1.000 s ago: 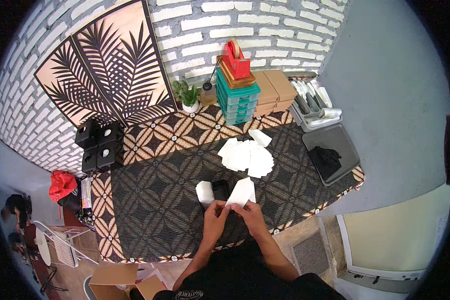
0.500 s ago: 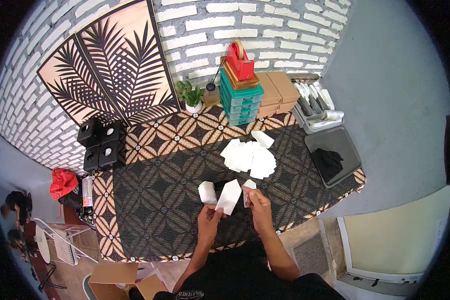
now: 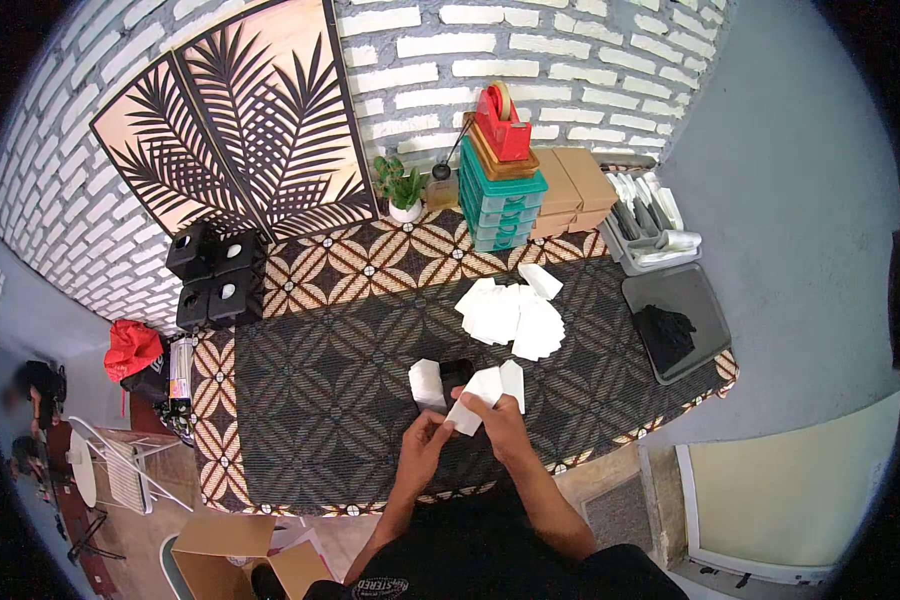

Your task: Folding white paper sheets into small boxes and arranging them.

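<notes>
Between both hands is a small white paper piece (image 3: pixel 480 392) with cut corners at one end, perhaps a sleeve or tag. My left hand (image 3: pixel 425 447) pinches its lower left edge. My right hand (image 3: pixel 503 428) is closed on its right side, thumb on top. Another white paper piece (image 3: pixel 513 378) shows just beyond my right fingers; I cannot tell whether they touch it. Left of the held piece lies a white paper stack (image 3: pixel 427 383) of similar shape. A small black object (image 3: pixel 456 374) sits beside that stack. Farther off is a spread pile of white paper pieces (image 3: pixel 510 316).
A grey tray (image 3: pixel 708 310) with a black cloth (image 3: pixel 664 335) lies at the right. Behind stand a teal drawer unit (image 3: pixel 503 210) topped by a red tape dispenser (image 3: pixel 503 125), cardboard boxes (image 3: pixel 574 185) and a potted plant (image 3: pixel 404 190). Black boxes (image 3: pixel 210 277) are stacked far left.
My right hand has moved left from the other paper piece onto the held one, which is now tilted more to the right. The whole view has shifted slightly.
</notes>
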Available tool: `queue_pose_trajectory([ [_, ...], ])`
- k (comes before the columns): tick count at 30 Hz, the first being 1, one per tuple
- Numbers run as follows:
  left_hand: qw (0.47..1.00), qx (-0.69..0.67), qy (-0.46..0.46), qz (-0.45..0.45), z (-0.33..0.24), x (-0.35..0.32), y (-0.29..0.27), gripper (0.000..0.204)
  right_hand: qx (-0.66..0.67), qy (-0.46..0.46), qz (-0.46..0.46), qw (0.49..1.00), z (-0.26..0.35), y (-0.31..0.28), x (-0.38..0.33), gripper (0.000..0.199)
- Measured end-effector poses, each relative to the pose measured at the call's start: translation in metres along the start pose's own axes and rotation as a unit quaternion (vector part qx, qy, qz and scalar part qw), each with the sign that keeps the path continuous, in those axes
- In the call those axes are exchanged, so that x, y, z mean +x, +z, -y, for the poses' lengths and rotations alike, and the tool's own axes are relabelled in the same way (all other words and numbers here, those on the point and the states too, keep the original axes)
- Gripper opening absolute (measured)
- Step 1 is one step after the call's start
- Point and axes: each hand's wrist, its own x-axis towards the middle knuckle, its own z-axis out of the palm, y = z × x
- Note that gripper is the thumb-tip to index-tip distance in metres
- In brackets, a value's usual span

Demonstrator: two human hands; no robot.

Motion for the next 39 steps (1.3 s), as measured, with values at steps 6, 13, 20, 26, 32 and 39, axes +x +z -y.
queue_pose_trajectory([
  [6, 1.0, 0.003, -0.004, -0.026, 0.004, -0.004, -0.007, 0.01, -0.05, -0.006, 0.018, 0.999, -0.006, -0.004, 0.003, 0.023],
  [13, 0.999, 0.023, -0.004, -0.043, 0.011, -0.007, -0.009, 0.01, -0.066, 0.003, 0.018, 0.998, -0.001, -0.001, 0.007, 0.024],
  [20, 0.977, 0.102, 0.028, -0.186, 0.02, -0.009, -0.017, 0.025, -0.327, -0.056, 0.049, 0.942, 0.005, -0.001, 0.008, 0.025],
  [26, 0.969, 0.133, 0.022, -0.208, 0.025, -0.007, -0.026, 0.04, -0.436, -0.24, 0.077, 0.864, -0.035, 0.003, 0.018, 0.024],
  [32, 0.973, 0.155, 0.007, -0.171, 0.034, -0.006, -0.029, 0.043, -0.339, -0.141, 0.043, 0.929, -0.038, 0.01, 0.008, 0.046],
  [39, 0.967, 0.203, 0.045, -0.15, 0.049, 0.0, -0.03, 0.044, -0.428, -0.125, 0.028, 0.894, -0.052, 0.007, 0.013, 0.053],
])
